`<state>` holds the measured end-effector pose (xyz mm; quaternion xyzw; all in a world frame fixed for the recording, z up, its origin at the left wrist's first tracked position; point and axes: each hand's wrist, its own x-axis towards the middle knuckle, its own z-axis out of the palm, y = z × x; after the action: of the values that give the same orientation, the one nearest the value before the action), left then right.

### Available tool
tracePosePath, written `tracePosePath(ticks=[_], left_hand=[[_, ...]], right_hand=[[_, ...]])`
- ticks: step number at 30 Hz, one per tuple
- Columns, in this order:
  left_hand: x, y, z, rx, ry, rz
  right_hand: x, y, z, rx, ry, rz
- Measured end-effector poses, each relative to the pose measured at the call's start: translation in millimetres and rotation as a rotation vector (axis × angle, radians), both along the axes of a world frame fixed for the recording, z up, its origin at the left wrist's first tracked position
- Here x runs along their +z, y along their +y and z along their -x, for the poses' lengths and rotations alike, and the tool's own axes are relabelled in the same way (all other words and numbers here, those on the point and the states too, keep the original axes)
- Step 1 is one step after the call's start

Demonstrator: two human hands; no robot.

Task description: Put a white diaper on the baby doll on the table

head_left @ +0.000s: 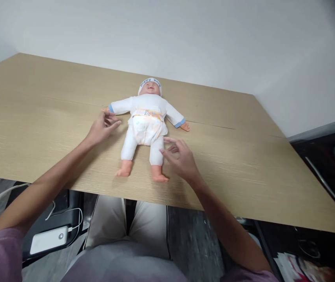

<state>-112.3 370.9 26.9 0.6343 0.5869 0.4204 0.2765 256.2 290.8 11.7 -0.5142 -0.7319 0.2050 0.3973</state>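
Head view: one doll [148, 101], frame centre, face-up on one table [229, 156]; one cap [150, 79], blue lettering looks like "Happy", rest unclear; one diaper [147, 131], print [152, 113] unreadable. Left hand [102, 126], left of centre near one sleeve [122, 105], right hand [181, 156], beside one leg [156, 152]: both unclosed, contact unclear. One power bank [48, 240], lower left.
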Motion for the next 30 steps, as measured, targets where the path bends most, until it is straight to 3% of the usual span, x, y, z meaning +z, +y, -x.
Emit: tracePosePath(ticks=[3, 6, 10, 14, 17, 20, 22, 24, 27, 30], left_hand=[[1.3, 28.9, 10.1, 0.064, 0.351, -0.165], [3.7, 60.7, -2.0, 0.053, 0.550, -0.156], [5.5, 94.0, -29.8, 0.039, 0.674, -0.039], [13.0, 103.4, -46.0, 0.099, 0.735, 0.069], [27.4, 83.3, -49.9, 0.119, 0.685, 0.179], [46.6, 27.3, -50.3, 0.139, 0.587, 0.173], [57.2, -32.7, -50.0, 0.134, 0.511, 0.150], [60.4, -107.4, -49.8, 0.075, 0.460, 0.141], [43.3, -229.3, -50.5, -0.114, 0.449, 0.217], [6.3, -334.8, -50.0, -0.241, 0.472, 0.386]], right_hand=[[2.3, 37.3, -25.8, -0.137, -0.090, -0.133], [-4.6, 99.6, -39.5, -0.256, -0.255, -0.251], [-16.6, 169.7, -27.3, -0.253, -0.375, -0.141], [-14.9, 192.3, 0.2, -0.259, -0.376, 0.003], [-3.6, 182.3, 6.7, -0.289, -0.321, 0.013], [16.3, 149.9, -4.9, -0.226, -0.232, -0.060], [35.5, 113.8, -18.4, -0.137, -0.192, -0.123], [57.0, 66.1, -32.0, -0.032, -0.202, -0.156], [80.8, -21.6, -45.6, 0.106, -0.235, -0.135], [79.1, -114.4, -46.1, 0.227, -0.273, -0.053]])
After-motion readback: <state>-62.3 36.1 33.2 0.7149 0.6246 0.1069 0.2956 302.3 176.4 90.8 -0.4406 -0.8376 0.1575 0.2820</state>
